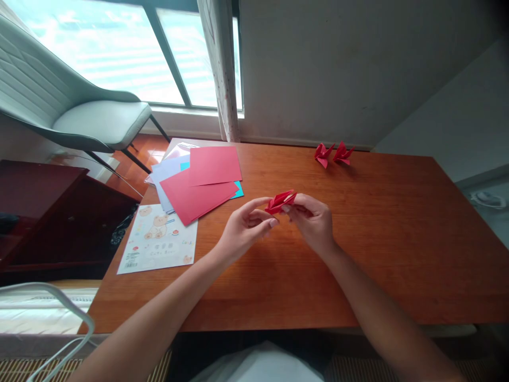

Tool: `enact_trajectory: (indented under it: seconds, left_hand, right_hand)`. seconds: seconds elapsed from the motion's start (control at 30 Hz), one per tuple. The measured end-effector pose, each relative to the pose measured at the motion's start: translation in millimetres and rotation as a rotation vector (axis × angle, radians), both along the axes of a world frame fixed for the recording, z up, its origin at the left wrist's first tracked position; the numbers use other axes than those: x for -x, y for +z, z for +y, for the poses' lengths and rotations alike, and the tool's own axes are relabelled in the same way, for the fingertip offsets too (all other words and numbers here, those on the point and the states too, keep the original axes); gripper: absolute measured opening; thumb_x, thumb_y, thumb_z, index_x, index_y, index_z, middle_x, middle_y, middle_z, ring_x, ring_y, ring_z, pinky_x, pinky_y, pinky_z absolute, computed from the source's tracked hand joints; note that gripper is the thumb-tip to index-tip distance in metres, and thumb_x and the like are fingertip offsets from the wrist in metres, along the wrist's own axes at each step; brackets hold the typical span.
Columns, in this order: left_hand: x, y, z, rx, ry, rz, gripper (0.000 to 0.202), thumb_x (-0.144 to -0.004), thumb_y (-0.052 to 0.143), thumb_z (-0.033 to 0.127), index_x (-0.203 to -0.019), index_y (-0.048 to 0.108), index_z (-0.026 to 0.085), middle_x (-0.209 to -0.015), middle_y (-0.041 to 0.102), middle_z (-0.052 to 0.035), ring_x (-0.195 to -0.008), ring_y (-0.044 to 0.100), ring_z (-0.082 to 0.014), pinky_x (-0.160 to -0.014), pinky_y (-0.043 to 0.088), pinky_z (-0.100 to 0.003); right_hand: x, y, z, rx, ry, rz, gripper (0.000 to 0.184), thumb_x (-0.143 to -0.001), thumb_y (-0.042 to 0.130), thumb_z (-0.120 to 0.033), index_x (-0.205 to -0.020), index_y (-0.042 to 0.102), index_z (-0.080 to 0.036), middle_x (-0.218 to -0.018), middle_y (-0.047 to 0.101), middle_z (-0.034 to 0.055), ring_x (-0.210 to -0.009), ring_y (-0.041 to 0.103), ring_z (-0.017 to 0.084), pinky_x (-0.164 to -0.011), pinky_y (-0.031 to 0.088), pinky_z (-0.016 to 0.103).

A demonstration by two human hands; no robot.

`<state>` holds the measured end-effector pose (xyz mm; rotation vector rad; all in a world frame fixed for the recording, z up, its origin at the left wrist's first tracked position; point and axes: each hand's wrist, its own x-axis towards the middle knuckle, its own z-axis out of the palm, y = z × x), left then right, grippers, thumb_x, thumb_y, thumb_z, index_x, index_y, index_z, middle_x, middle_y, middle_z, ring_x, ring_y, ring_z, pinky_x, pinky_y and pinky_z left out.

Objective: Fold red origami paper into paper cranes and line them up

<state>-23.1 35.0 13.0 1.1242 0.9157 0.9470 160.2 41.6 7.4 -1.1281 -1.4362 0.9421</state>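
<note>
A partly folded piece of red origami paper (281, 201) is held just above the wooden table (397, 254), near its middle. My left hand (245, 225) pinches its left end between thumb and fingers. My right hand (313, 220) grips its right end with fingers curled. Both forearms reach in from the near edge.
A fanned stack of red, pale lilac and teal paper sheets (199, 183) lies at the table's left, with a bear-printed sheet (159, 244) nearer me. Two finished red origami figures (333, 154) stand at the far edge by the wall. A grey chair (79, 114) stands by the window.
</note>
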Motion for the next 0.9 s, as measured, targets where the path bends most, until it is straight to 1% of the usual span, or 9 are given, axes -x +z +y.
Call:
enact_trajectory:
  seconds: [0.1,0.17,0.3,0.37,0.47,0.57,0.67,0.77,0.9]
  left_hand:
    - [1,-5.0,-1,-0.161,0.079,0.03,0.036,-0.08,0.076,0.029,-0.113,0.067,0.017,-0.102,0.074,-0.0085,-0.08,0.068,-0.0158,-0.072,0.055,-0.026]
    - [4,-6.2,-1,-0.29,0.128,0.122,0.027,-0.083,0.072,0.024,-0.109,0.071,0.017,-0.103,0.074,-0.0087,-0.085,0.068,-0.0167,-0.076,0.056,-0.027]
    - [8,-4.0,-1,-0.525,0.194,0.286,0.022,-0.085,0.069,0.021,-0.106,0.074,0.019,-0.101,0.074,-0.0078,-0.083,0.067,-0.0151,-0.073,0.055,-0.025]
    - [8,-2.0,-1,-0.589,0.204,0.329,0.025,-0.085,0.07,0.02,-0.109,0.073,0.019,-0.102,0.074,-0.0074,-0.081,0.067,-0.0139,-0.072,0.055,-0.024]
    - [9,2.4,-2,-0.601,0.163,0.341,0.031,-0.085,0.069,0.022,-0.116,0.071,0.019,-0.101,0.075,-0.008,-0.076,0.066,-0.0134,-0.071,0.054,-0.024]
    - [12,7.3,-1,-0.496,0.025,0.281,0.033,-0.09,0.063,0.029,-0.119,0.069,0.015,-0.087,0.074,-0.0078,-0.07,0.064,-0.0143,-0.066,0.051,-0.024]
    - [16,9.3,3,-0.378,-0.007,0.289,0.028,-0.094,0.058,0.035,-0.105,0.074,0.015,-0.072,0.069,-0.0045,-0.061,0.057,-0.0123,-0.056,0.044,-0.023]
    - [17,7.2,8,-0.417,0.063,0.338,0.023,-0.09,0.064,0.036,-0.088,0.076,0.016,-0.076,0.067,-0.0054,-0.066,0.055,-0.013,-0.056,0.041,-0.023]
    - [17,3.1,12,-0.439,0.048,0.307,0.022,-0.087,0.068,0.037,-0.088,0.074,0.017,-0.088,0.067,-0.008,-0.074,0.058,-0.0149,-0.059,0.044,-0.023]
  right_hand:
    - [-1,3.4,-5,-0.234,0.077,-0.131,0.009,-0.089,0.067,-0.027,-0.092,0.076,-0.027,-0.098,0.077,0.0049,-0.091,0.071,0.022,-0.08,0.057,0.036]
    - [-2,3.7,-7,-0.334,0.113,-0.177,0.014,-0.089,0.066,-0.021,-0.095,0.076,-0.029,-0.103,0.077,0.0045,-0.094,0.072,0.022,-0.085,0.057,0.037]
    - [-2,3.3,-10,-0.382,0.101,-0.227,0.017,-0.09,0.064,-0.021,-0.098,0.076,-0.03,-0.106,0.077,0.0047,-0.095,0.073,0.021,-0.084,0.058,0.037]
    - [-2,4.4,-11,-0.379,0.089,-0.223,0.016,-0.089,0.065,-0.022,-0.096,0.076,-0.03,-0.105,0.077,0.0049,-0.095,0.073,0.022,-0.084,0.059,0.037]
    - [-2,5.9,-10,-0.316,0.076,-0.165,0.011,-0.089,0.066,-0.026,-0.092,0.076,-0.029,-0.103,0.077,0.0056,-0.095,0.072,0.023,-0.085,0.058,0.039]
    - [-2,4.0,-6,-0.183,0.051,-0.077,0.009,-0.088,0.069,-0.032,-0.088,0.076,-0.027,-0.093,0.077,0.0057,-0.087,0.072,0.023,-0.08,0.058,0.039]
    - [-1,-1.0,-2,0.037,0.095,0.059,0.016,-0.084,0.073,-0.039,-0.088,0.075,-0.024,-0.082,0.075,0.004,-0.074,0.07,0.02,-0.068,0.057,0.034]
    - [2,-5.4,1,0.215,0.116,0.182,0.029,-0.076,0.079,-0.046,-0.089,0.073,-0.021,-0.079,0.074,0.0033,-0.068,0.069,0.018,-0.062,0.056,0.031]
    - [3,-7.2,3,0.277,0.101,0.231,0.032,-0.074,0.08,-0.047,-0.089,0.072,-0.019,-0.076,0.073,0.0026,-0.064,0.066,0.016,-0.058,0.053,0.028]
